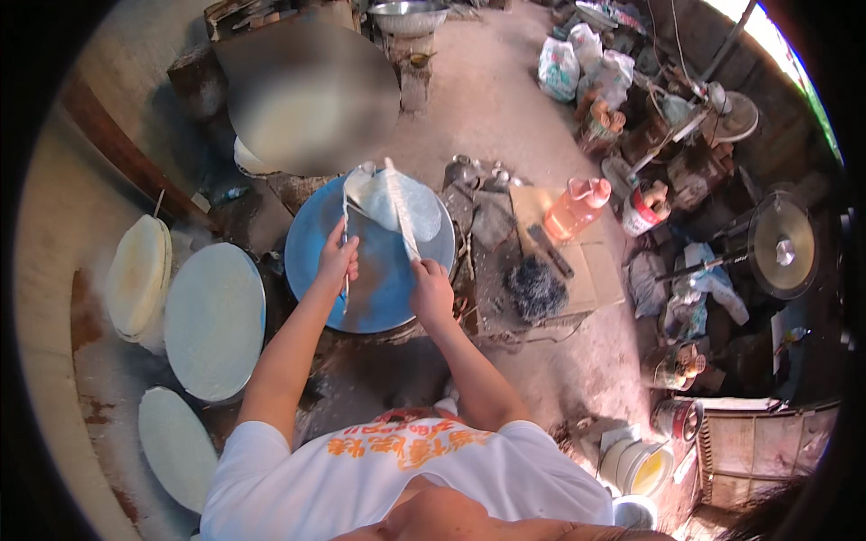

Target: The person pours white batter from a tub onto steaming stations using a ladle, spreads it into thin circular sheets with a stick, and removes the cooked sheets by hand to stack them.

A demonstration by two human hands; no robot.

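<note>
In front of me is a large round blue tray (311, 236), seen from above. A thin, translucent whitish sheet (419, 209) lies over its far side and bunches up near the rim. My left hand (337, 259) is closed around a thin pale stick (345, 212) that points away from me. A thicker pale stick (397, 200) slants across the sheet, its near end in my closed right hand (432, 288). Both sticks touch or overlap the sheet's edges; whether the sheet is wrapped on them I cannot tell.
Pale round discs (215, 320) stand along the left. Beyond the tray is a big round surface (311, 99), partly blurred. To the right, a cardboard sheet (591, 270) bears a pink bottle (577, 209), with a dark bristly clump (536, 288) nearby. Bags (559, 68) and a pedestal fan (783, 243) stand further right.
</note>
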